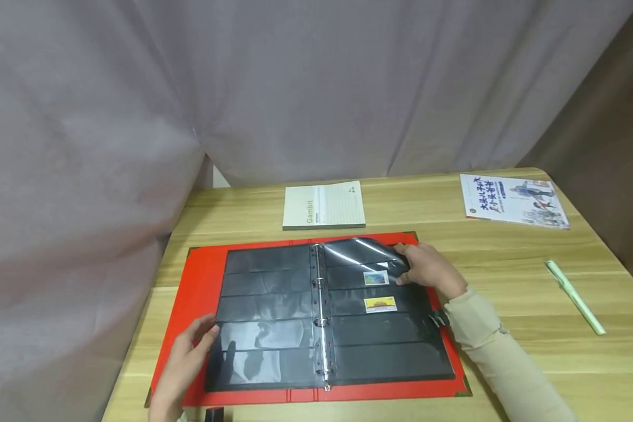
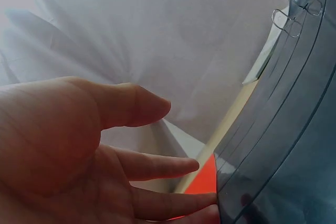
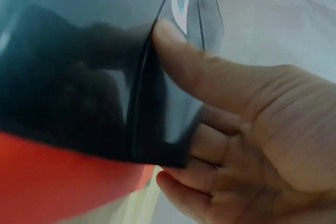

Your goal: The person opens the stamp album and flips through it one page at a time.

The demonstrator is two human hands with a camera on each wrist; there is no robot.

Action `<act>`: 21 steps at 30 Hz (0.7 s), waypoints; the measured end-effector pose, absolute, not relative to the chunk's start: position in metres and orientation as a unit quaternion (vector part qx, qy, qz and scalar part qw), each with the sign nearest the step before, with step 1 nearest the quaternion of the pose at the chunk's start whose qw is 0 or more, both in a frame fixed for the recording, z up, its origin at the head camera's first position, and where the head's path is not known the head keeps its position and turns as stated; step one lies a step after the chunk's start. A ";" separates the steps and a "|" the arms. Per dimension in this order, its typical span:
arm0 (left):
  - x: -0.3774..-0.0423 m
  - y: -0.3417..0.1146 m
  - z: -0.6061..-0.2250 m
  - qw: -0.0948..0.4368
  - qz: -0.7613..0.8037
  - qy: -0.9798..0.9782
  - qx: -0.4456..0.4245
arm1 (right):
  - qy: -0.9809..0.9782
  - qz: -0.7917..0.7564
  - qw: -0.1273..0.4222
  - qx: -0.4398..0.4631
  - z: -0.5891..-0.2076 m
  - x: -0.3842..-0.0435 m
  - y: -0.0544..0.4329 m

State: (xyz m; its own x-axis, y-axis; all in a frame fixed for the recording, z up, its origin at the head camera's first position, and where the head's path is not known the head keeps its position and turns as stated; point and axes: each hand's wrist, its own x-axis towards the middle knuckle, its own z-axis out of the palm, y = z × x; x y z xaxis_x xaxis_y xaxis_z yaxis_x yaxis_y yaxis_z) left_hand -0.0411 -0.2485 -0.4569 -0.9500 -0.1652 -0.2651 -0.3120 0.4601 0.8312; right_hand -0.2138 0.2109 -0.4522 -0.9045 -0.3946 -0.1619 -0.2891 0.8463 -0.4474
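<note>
A red stamp album (image 1: 203,281) lies spread on the table, with black pocket pages on metal rings (image 1: 320,322). My right hand (image 1: 427,269) pinches the upper outer corner of the right page (image 3: 68,66), thumb on its face and fingers behind. That corner bends upward and shines. Two stamps sit in this page's pockets: a blue-green stamp (image 1: 375,278) and below it a yellow stamp (image 1: 381,304). My left hand (image 1: 187,357) is at the outer edge of the left page (image 1: 266,310), its fingers (image 2: 163,166) extended, with fingertips right at the edge. The left page's pockets show no stamps.
Behind the album lies a pale notebook (image 1: 324,205). A white illustrated booklet (image 1: 514,200) is at the back right, with a light green pen (image 1: 575,297) in front of it. A small black object (image 1: 214,415) shows at the front edge. Grey curtain (image 1: 306,88) hangs behind the table.
</note>
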 end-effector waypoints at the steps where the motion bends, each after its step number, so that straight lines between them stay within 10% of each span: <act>1: -0.041 -0.248 -0.457 0.073 0.499 0.852 -0.138 | 0.952 -0.217 0.122 -0.178 -0.452 -0.213 0.210; 12: -0.042 -0.247 -0.455 0.084 0.471 0.869 -0.129 | 0.957 -0.252 0.028 -0.140 -0.450 -0.201 0.206; 21: -0.042 -0.245 -0.451 0.090 0.458 0.874 -0.133 | 0.943 -0.294 0.075 -0.134 -0.426 -0.199 0.211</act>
State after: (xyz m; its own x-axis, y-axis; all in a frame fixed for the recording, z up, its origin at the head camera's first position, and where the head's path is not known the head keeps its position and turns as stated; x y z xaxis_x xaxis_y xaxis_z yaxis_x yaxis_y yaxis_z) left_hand -0.0415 -0.2450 -0.4512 -0.9487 -0.1493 -0.2788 -0.3142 0.5448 0.7774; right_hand -0.1990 0.2111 -0.4260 -0.9530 -0.2963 -0.0635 -0.2077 0.7913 -0.5750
